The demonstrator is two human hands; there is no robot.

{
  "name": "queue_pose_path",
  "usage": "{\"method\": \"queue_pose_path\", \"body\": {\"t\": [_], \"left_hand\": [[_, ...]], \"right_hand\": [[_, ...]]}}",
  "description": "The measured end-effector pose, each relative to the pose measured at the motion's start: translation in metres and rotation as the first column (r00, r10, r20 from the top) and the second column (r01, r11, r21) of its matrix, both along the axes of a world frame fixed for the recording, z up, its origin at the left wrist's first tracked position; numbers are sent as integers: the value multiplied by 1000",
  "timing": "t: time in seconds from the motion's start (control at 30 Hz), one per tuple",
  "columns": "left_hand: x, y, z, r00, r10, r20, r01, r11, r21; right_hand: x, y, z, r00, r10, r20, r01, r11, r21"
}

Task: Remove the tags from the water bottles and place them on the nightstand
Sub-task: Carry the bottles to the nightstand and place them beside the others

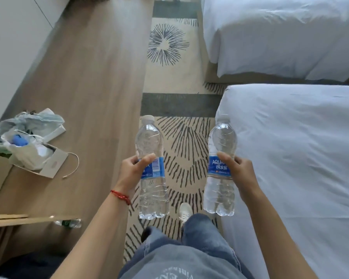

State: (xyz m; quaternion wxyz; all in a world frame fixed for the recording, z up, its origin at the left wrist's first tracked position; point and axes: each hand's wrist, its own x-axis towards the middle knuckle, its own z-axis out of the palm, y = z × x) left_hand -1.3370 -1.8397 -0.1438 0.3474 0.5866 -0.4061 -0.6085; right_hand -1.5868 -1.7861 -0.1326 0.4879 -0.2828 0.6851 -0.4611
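Left hand (132, 174), red string bracelet (120, 196) at its wrist, has fingers and thumb wrapped round the blue label of a clear plastic water bottle with white cap (152, 168), held upright over the patterned beige rug (177, 141). Right hand (240, 174) grips a second clear blue-labelled water bottle (221, 168) likewise, beside the white-sheeted bed (300, 158). Bottles apart, none touching.

Clear bottles (152, 168) with blue labels (220, 168); beige rug (169, 43) with dark starburst lines; white beds (300, 137); red wrist string (120, 196)
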Motion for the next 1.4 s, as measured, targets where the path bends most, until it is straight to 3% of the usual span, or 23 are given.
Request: {"method": "queue_pose_path", "body": {"t": [0.47, 0.8, 1.4], "left_hand": [[-71, -319, -7, 1000, 15, 2, -15, 1000, 10], [-126, -550, 6, 988, -156, 13, 156, 988, 7], [-361, -801, 3, 942, -330, 58, 330, 944, 10]], "right_hand": [[-71, -309, -5, 1000, -8, 16, 8, 1000, -11], [-113, -506, -3, 994, -108, 35, 109, 993, -32], [-320, -729, -12, 966, -253, 53, 256, 966, -46]]}}
